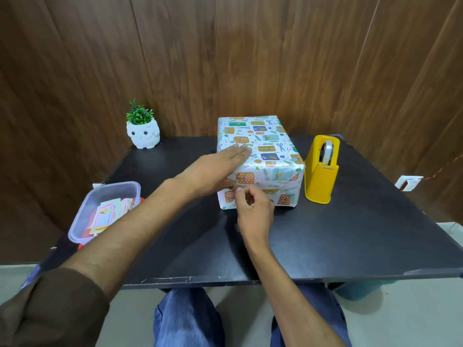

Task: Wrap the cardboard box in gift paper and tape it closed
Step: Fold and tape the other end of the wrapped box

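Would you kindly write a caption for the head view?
Left hand flat on the gift-wrapped box, right hand at its near end, yellow tape dispenser alongside.

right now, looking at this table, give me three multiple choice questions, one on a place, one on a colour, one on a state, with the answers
1. Where does the tape dispenser stand?
A) right of the wrapped box
B) on top of the box
C) left of the box

2. What colour is the dispenser's body?
A) red
B) yellow
C) green

3. How does the left hand lie?
A) curled round the dispenser
B) resting in the lap
C) flat on the box's top, fingers straight

Answers:
1 A: the dispenser stands on the table beside the box's right side.
2 B: its shell is plainly yellow, with the tape roll showing at the top.
3 C: the palm and straight fingers rest on the patterned paper.
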